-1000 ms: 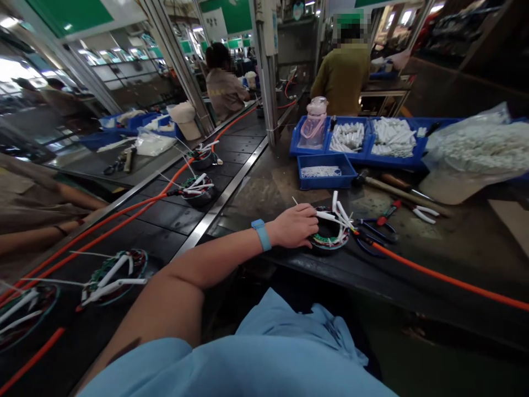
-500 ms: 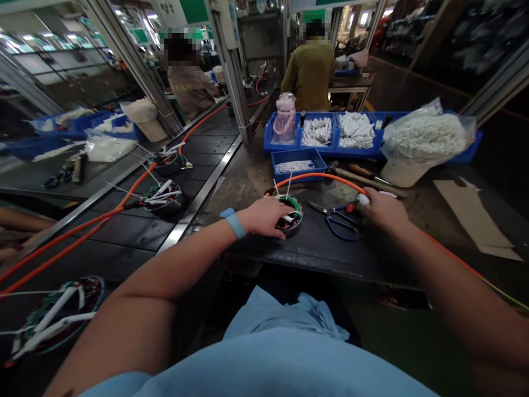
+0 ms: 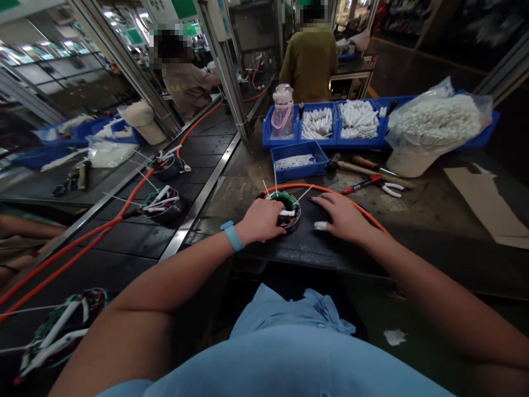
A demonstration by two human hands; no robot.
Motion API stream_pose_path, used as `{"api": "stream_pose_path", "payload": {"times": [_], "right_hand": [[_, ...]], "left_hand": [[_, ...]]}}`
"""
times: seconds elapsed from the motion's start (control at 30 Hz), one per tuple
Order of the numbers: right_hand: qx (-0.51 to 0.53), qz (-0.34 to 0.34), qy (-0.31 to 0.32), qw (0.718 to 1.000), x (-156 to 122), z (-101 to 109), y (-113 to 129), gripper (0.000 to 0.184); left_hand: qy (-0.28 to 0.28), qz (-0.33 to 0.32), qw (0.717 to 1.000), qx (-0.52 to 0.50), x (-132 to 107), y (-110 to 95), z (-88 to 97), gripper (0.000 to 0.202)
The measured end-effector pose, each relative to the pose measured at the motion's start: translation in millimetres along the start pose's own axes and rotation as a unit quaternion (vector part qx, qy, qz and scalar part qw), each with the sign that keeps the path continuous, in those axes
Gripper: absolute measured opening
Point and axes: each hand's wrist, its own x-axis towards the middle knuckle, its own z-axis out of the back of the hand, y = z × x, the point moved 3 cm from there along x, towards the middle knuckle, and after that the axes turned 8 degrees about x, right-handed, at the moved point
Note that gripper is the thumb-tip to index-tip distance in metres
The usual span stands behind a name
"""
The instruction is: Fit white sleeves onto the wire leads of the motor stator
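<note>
A round motor stator [image 3: 292, 221] with green lacing, white sleeves and thin upright ties sits on the dark bench. My left hand [image 3: 264, 218] is wrapped over its left side, its fingertips at the inner opening. To the right of the stator, my right hand [image 3: 339, 215] is open and holds nothing, its fingers reaching left and its thumb wrapped in white tape. An orange cable [image 3: 308, 186] arches from behind the stator and passes behind my right hand. Blue-handled pliers [image 3: 363, 208] are mostly hidden by that hand. Beyond them lies a red and white hand tool [image 3: 363, 183].
Blue bins [image 3: 322, 144] of white sleeves, a pink bottle [image 3: 283, 113] and a bagged tub [image 3: 438, 124] line the back. A hammer [image 3: 334, 162] lies before them. More stators [image 3: 163, 204] stand on the conveyor [image 3: 206, 143] at left. Two people work ahead; another person's arm [image 3: 25, 226] shows at left.
My right hand has moved left toward the stator and opened, leaving the cable and the red and white tool behind it. My left hand stays on the stator.
</note>
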Motion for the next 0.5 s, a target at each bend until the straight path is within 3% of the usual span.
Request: {"api": "stream_pose_path", "payload": {"times": [0.1,0.23,0.33,0.5], "right_hand": [[0.101,0.038,-0.012,0.994,7.1,-18.9,23.5,0.083],[0.175,0.004,-0.071,0.982,14.9,-42.0,38.1,0.081],[0.192,-0.03,-0.104,0.975,15.5,-50.2,39.8,0.074],[0.184,-0.047,-0.108,0.976,12.1,-52.3,40.5,0.073]], "left_hand": [[0.018,0.022,1.0,0.002,5.0,-2.2,-2.4,0.042],[0.041,0.028,0.999,-0.001,11.0,-4.7,-5.1,0.037],[0.054,0.025,0.998,-0.005,13.5,-4.2,-6.6,0.033],[0.063,0.022,0.998,-0.015,16.1,-7.0,-9.5,0.028]]}}
